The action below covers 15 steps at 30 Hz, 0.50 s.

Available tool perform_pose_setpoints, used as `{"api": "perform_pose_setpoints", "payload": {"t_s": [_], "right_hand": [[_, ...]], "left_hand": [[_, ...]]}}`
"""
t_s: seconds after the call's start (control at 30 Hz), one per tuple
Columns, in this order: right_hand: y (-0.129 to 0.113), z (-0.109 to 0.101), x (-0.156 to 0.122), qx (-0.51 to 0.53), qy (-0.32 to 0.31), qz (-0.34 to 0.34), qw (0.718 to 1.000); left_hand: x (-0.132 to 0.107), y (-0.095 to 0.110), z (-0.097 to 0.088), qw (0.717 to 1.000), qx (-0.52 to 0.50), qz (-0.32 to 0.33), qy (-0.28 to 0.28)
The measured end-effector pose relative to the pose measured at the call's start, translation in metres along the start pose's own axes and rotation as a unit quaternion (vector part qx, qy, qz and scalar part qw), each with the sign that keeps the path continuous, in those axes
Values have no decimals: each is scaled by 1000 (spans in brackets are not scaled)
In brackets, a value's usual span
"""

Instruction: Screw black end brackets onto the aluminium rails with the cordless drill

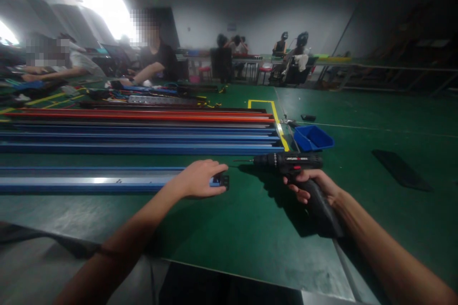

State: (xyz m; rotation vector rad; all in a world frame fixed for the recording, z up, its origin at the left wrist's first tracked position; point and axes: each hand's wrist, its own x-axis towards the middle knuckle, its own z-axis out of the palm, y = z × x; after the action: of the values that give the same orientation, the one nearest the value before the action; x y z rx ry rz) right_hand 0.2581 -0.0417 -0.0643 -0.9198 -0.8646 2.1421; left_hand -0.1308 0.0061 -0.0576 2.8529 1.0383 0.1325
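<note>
In my right hand (317, 183) is a black cordless drill (293, 163), its fingers wrapped round the handle. A long thin bit points left from the chuck toward the end of a blue metal profile (89, 181). My left hand (202, 178) grips this profile near its right end, thumb on the near side and fingers over the far side. A small black end piece (224, 181) shows at the profile's tip, between the thumb and fingers. The bit's tip is a short way from it, apart from the end piece.
Several blue profiles (143, 147) and an orange one (143, 113) lie beyond, parallel. A blue bin (313, 138) stands behind the drill. A flat black piece (400, 170) lies at right on the green table (358, 119). A person (157, 57) works across the table.
</note>
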Motion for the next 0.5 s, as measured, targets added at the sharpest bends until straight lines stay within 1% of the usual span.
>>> {"api": "perform_pose_setpoints", "payload": {"t_s": [0.1, 0.17, 0.27, 0.33, 0.4, 0.5], "right_hand": [[-12, -2, -12, -73, 41, -25, 996], [-19, 0, -23, -126, 67, -41, 989], [-27, 7, -44, -194, 103, -69, 973], [-29, 10, -63, -245, 141, -79, 956], [-28, 8, -85, -315, 190, -80, 926], [-16, -1, -120, -430, 296, -68, 850]], "left_hand": [[0, 1, -2, 1000, -4, -5, 4], [0, 2, -3, 1000, -7, -9, 3], [-1, 3, -3, 1000, -16, -12, 1], [-1, 2, -3, 1000, -26, -17, 5], [-1, 1, -2, 999, -31, -20, 8], [-3, -2, 0, 999, -36, -29, 14]]}}
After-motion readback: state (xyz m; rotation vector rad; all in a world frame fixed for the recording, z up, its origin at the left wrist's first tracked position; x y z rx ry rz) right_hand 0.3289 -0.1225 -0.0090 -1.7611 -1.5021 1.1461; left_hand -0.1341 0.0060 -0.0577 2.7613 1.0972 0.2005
